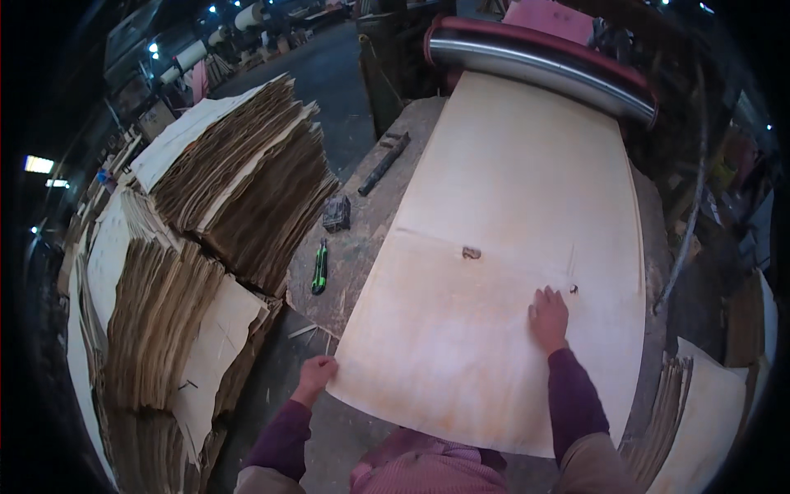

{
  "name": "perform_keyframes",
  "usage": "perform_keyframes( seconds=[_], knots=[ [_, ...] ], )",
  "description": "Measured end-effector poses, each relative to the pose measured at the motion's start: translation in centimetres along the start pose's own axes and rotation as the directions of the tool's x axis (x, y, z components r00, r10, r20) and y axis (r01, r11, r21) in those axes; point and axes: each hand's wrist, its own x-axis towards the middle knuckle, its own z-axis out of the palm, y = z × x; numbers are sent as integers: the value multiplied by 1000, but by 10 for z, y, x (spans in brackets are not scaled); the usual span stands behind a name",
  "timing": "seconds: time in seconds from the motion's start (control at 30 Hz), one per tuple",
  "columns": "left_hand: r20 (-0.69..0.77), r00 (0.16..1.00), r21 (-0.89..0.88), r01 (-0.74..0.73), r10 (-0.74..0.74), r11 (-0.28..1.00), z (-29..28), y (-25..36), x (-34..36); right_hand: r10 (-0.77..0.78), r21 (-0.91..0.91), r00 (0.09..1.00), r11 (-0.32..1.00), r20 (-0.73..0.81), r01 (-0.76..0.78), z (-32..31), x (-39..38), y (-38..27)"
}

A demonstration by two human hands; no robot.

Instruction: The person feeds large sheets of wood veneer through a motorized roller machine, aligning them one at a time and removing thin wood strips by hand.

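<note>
Wood sheet (477, 329) lies on the counter (347, 280), far end at the roller (539, 62), seemingly laid out, two dark flaws (471, 253) unmended; opposite the roller, left hand (314, 376) pinches its edge, right hand (549, 321) rests part-open on it.

No readable text or numbers (signs neither).
</note>
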Motion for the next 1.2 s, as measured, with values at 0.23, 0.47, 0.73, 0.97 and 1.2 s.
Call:
perform_keyframes(
  seconds=[0.23, 0.47, 0.73, 0.97, 1.2],
  knots=[
    [133, 991, 339, -31, -15, 940, 7, 27, -8, -12, 0, 1000, 1000, 2, 12, -27, -207, -56],
    [582, 748, -314, 568, -318, 761, -16, 33, 13, 47, 33, 989, 998, 143, -52, -48, -330, -102],
    [614, 786, -513, 329, 71, 793, -51, 161, -54, -58, -60, 994, 996, 89, 63, -95, -308, -104],
    [544, 827, -176, 277, -141, 945, -52, 131, -47, 34, -81, 995, 996, -90, -41, -113, -305, -63],
    [525, 836, -130, 263, -158, 956, -84, 126, -74, 172, 113, 970, 975, 171, -193, -161, -342, -124]
  ],
)
